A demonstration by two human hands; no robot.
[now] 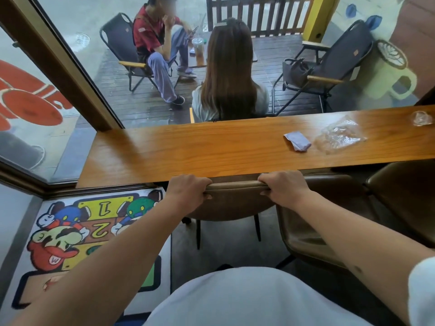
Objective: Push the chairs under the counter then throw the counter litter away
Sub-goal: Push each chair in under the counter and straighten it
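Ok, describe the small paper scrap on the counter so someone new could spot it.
Start at the long wooden counter under the window. Right of its middle lies a crumpled paper scrap, just left of a clear plastic wrapper. It alone is opaque, pale bluish-white.

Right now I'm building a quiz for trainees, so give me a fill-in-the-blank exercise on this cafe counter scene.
1. Both hands, the left hand and the right hand, grip the top of the ____.
2. The folded paper lies on the wooden ____.
3. Right of the paper sits a crumpled clear ____.
4. On the floor to the left lies a cartoon ____.

Missing words: chair; counter; wrapper; rug
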